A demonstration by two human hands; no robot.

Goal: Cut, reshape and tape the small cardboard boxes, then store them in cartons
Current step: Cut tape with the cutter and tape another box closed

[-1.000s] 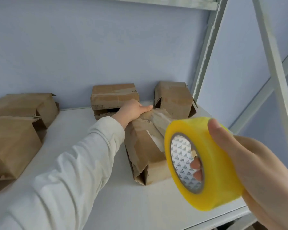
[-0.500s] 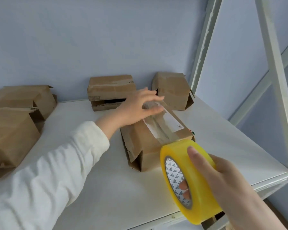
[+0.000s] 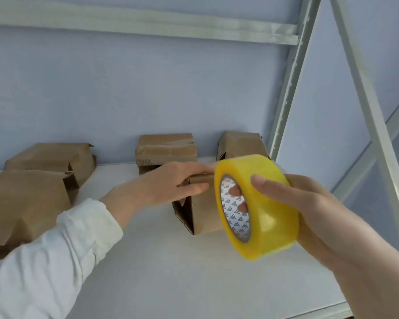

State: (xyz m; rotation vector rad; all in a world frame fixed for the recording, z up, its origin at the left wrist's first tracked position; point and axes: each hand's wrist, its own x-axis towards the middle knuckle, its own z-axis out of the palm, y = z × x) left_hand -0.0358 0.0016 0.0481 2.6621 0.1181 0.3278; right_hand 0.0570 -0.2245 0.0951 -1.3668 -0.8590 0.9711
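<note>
On the shelf [image 3: 171, 272], mid-depth, stands the small cardboard box [image 3: 205, 210], its top pressed under the left hand [image 3: 168, 184], grip released, fingers straight. The right hand [image 3: 313, 210] has its grip clenched on the yellow tape roll [image 3: 267, 217] (fingers through the core), just before the box. The tape's loose end seems hidden; best find it first, then lay the strip along the seam while the palm pins the flap.

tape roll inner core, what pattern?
White with small grey triangle marks inside the yellow tape roll, clearest in the head view.
</note>
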